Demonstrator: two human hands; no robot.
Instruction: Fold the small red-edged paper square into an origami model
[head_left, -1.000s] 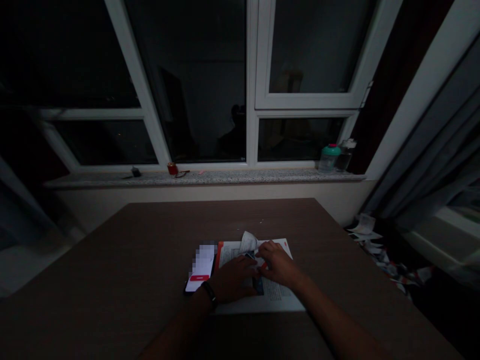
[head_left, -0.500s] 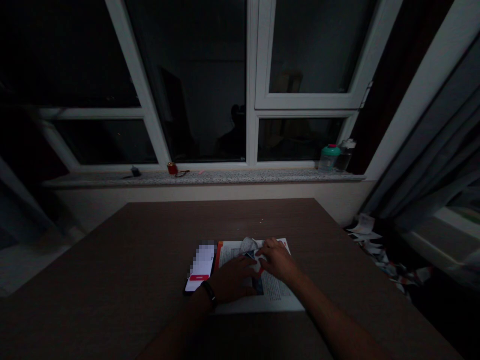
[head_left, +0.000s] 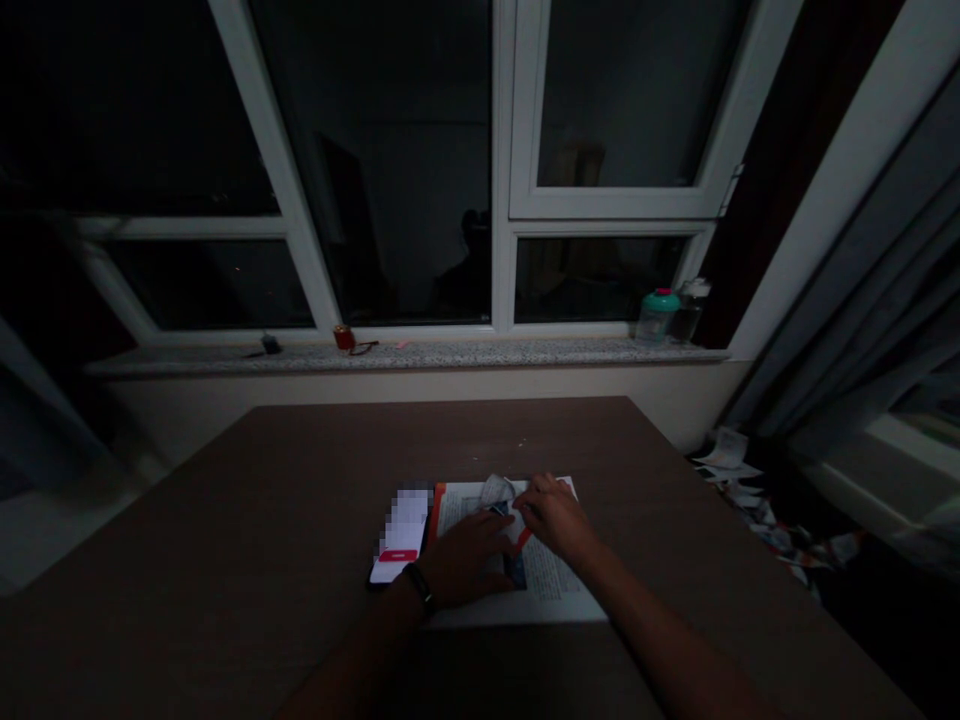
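A printed sheet or booklet (head_left: 551, 592) with a red strip down its left side lies on the brown table. My left hand (head_left: 466, 558) rests flat across its middle, thumb apart from the fingers, a dark band around the wrist. Toward the sheet's upper right, the fingertips of my right hand (head_left: 556, 515) are pinched on a small piece of paper with a red edge. A pale crumpled paper scrap (head_left: 496, 490) sticks up just beyond the left fingertips. It is dim, and my fingers hide part of the paper.
Left of the sheet lies a lit phone (head_left: 400, 540). The brown table (head_left: 315, 470) reaches to the wall beneath a window. On the stone sill (head_left: 465, 353) are a teal-lidded bottle (head_left: 657, 316), a clear bottle (head_left: 691, 312) and a small red object (head_left: 344, 337). Papers (head_left: 739, 480) are heaped at right.
My right hand's fingers have drawn closer together and shifted slightly on the small paper. My left hand stays almost in place on the sheet.
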